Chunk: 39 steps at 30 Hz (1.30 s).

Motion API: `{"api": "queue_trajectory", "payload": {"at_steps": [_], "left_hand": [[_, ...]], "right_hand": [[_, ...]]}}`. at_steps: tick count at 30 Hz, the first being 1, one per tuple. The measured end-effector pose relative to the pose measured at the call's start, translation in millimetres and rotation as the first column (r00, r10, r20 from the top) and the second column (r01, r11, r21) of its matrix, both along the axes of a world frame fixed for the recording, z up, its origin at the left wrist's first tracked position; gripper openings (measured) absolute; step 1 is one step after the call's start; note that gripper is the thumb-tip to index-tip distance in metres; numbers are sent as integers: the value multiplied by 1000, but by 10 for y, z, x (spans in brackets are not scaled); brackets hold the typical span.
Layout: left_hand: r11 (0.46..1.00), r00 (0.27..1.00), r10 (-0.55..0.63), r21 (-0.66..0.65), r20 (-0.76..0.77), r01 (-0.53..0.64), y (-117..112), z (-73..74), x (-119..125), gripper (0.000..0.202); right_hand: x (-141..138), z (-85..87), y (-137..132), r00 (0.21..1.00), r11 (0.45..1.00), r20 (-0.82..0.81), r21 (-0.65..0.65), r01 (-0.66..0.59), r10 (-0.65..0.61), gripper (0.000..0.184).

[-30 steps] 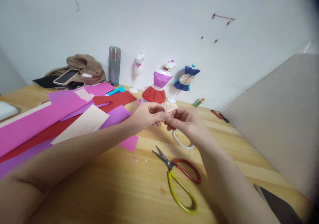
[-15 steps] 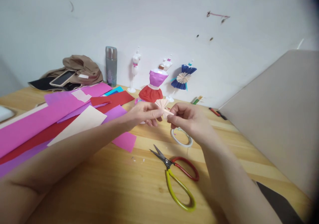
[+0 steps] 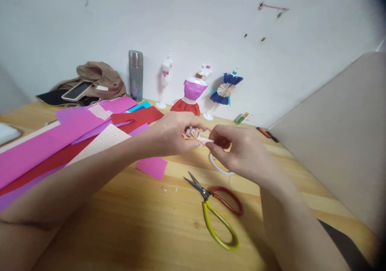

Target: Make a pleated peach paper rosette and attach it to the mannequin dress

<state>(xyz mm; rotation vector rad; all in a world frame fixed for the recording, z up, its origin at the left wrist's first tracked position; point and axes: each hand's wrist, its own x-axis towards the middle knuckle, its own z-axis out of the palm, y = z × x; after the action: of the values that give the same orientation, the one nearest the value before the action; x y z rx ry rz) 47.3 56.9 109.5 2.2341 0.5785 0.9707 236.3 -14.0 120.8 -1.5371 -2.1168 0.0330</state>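
Holding the fan [image 3: 197, 135] pretty much crosswise, left to right. Gripping the pleated end [image 3: 192, 132] with left hand [image 3: 176, 131], pinching the narrow tip [image 3: 208, 140] with right hand [image 3: 239, 148], so right between, equally close to both.

pale wall [image 3: 193, 17], dark marks [image 3: 263, 39] | light wooden tabletop [image 3: 144, 222] | greyish panel [image 3: 337, 114] at right

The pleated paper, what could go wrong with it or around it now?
The pleated paper could bend or tear, because the left hand and right hand both hold its thin folds. The scissors lie slightly open on the table nearby, so a lowered hand might get nicked.
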Motion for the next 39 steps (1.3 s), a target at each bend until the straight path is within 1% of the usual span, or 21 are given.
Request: {"api": "queue_trajectory", "payload": {"at_steps": [2,5,7,11,13,16,18,20,23,24,26,28,33,39], "left_hand": [[1000,1000,13,25,-26,-13,15,-58,8,9],[999,999,14,-32,-38,-15,46,-122,14,12],[997,999,-2,-71,-35,0,52,-132,16,14],[996,1000,4,-84,-26,-6,30,-107,34,15],[995,1000,-3,-102,-13,2,15,-97,51,11],[987,1000,14,-161,24,-10,-6,-99,82,9],[977,999,44,-209,28,-38,-18,-106,98,7],[963,998,57,-263,22,-49,-29,-109,108,12],[922,999,10,-388,35,4,-37,-92,111,25],[901,999,-13,-433,44,31,-35,-83,110,24],[862,998,-37,-504,60,62,-25,-70,108,14],[828,997,-26,-557,79,66,-7,-69,110,6],[753,984,-13,-646,176,126,25,-92,120,8],[638,952,44,-742,302,206,19,-91,136,15]], "right_hand": [[-12,-4,-5,1000,1000,-4,24,-15,15,14],[-14,-14,-4,998,995,-50,94,-33,38,12],[-13,-25,2,995,992,-89,121,-37,48,12],[-14,-55,29,977,991,-207,128,-28,55,10],[-14,-67,48,946,995,-320,93,-25,54,7],[-24,-80,79,886,998,-464,-42,-44,20,23],[-42,-92,97,864,991,-503,-122,-56,-13,32],[-64,-105,110,852,989,-523,-140,-48,-33,39],[-91,-117,117,830,990,-557,-137,-45,-39,42],[-97,-116,118,820,989,-572,-141,-53,-38,42],[-105,-108,119,796,986,-605,-151,-77,-31,42],[-111,-97,122,776,982,-630,-162,-95,-29,42],[-113,-105,137,759,984,-649,-164,-68,-56,39],[-109,-146,160,766,987,-640,-152,-46,-63,42]]}}
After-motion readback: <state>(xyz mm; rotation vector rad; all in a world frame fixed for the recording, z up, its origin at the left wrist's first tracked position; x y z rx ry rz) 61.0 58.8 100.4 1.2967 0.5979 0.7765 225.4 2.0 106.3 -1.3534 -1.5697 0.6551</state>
